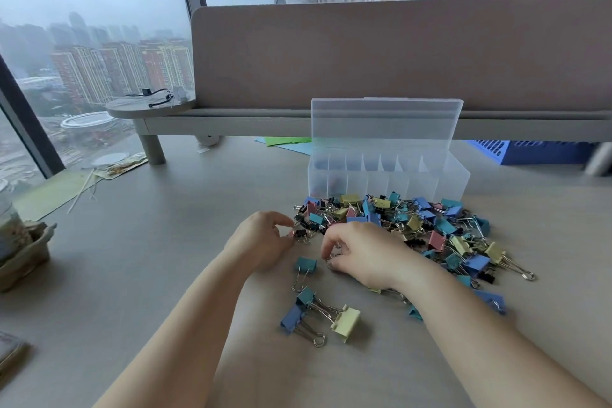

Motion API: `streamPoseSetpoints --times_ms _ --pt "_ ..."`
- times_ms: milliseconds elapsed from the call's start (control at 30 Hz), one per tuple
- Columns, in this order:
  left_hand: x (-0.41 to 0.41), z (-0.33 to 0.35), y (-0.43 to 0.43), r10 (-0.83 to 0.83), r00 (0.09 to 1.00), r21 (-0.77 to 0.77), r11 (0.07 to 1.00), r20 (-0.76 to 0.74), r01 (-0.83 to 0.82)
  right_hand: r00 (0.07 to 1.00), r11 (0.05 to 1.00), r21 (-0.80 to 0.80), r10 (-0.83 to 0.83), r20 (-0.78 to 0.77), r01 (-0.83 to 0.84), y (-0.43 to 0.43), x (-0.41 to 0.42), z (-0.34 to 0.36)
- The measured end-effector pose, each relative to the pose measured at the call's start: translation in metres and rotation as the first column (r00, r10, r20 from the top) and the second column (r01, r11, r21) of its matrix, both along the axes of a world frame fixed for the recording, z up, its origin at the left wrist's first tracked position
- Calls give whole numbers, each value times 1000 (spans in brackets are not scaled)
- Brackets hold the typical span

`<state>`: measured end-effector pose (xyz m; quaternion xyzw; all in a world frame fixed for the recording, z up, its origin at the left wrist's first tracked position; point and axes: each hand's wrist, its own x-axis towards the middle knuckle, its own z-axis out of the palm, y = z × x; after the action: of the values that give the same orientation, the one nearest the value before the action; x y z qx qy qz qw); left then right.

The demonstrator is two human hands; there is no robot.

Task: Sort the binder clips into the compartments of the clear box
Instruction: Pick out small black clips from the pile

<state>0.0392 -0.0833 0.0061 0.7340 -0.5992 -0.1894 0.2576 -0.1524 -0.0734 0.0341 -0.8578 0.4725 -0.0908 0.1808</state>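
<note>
- Nearest the camera, on the worktop [139, 275] between the two forearms, lies a small stray group of binder clips: a blue clip [292, 317], a teal clip [306, 295] and a pale yellow clip [346, 322], their wire handles crossing one another.
- A lone teal clip [305, 264] sits just beyond them, between the two hands, with its handles pointing back toward the person.
- The left hand [261, 242] is curled at the near left edge of the main pile of clips [407, 228], thumb and fingertips pinched on a small dark clip [300, 232] there.
- The right hand [361, 253] rests on the near side of the pile, fingers bent down and pinched around a wire handle; the clip it belongs to is hidden under the hand.
- The pile stretches from the hands rightward and away, its long axis running roughly left to right along the front of the clear box [387, 175].
- The box stands straight beyond the pile, touching its far edge, lid [385, 122] raised upright at the back; its row of compartments also runs left to right.
- A little colour shows through the leftmost compartments; the others look empty, so sorting seems barely begun.
- Judgement: each carry goes forward over the pile. The left hand is nearer the left compartments, the right hand nearer the middle and right ones.
</note>
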Motion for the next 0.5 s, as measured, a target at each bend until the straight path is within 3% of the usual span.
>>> streamPoseSetpoints --times_ms 100,200,267,333,433,500 --pt "4 1 1 -55 997 -25 998 -48 54 970 993 112 6 243 -34 -3 1 1" --pt "5 0 0 -46 996 -54 998 -71 42 858 960 276 -95 505 -56 -7 -2 2" --pt "6 0 2 -60 995 -61 997 -74 56 690 882 455 -253 678 -122 -10 -7 4" --pt "5 1 2 -84 993 -70 994 -88 78 462 759 593 -438 771 -271 -14 -12 7" --pt "0 7 3 -98 983 -51 995 -157 91 192 641 639 -626 756 -425 -16 -17 9" --pt "-3 14 5 -82 935 20 995 -346 94 85 608 638 -689 720 -473 -18 -18 7"
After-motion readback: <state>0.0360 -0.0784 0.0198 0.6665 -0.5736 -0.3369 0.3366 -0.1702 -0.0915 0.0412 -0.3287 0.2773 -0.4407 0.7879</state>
